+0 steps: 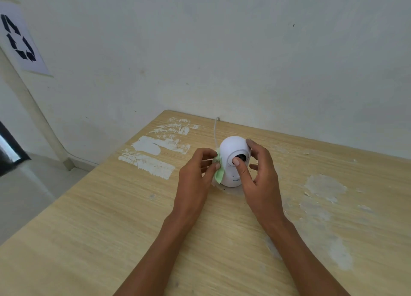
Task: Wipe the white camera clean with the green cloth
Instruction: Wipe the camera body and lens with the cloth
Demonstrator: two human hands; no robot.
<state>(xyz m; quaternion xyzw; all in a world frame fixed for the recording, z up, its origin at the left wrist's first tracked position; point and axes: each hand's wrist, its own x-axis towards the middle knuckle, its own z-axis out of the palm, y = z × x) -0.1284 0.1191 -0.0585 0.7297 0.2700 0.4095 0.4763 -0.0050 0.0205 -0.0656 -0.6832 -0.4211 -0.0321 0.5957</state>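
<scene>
Fingers (216,166) of the left hand (195,175) pinch the green cloth (219,173) against the white camera (233,158), standing mid-worktop (111,218); right hand (258,175) steadies it. Better to rub in small circles, bracing firmly.

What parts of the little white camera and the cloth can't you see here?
Head view:
- camera lens: partly under the right hand thumb.
- Camera's back: faces away.
- green cloth: mostly bunched inside the left hand.
- Camera lettering: cut off by the thumb.
- cord: end hidden behind the table edge.
</scene>
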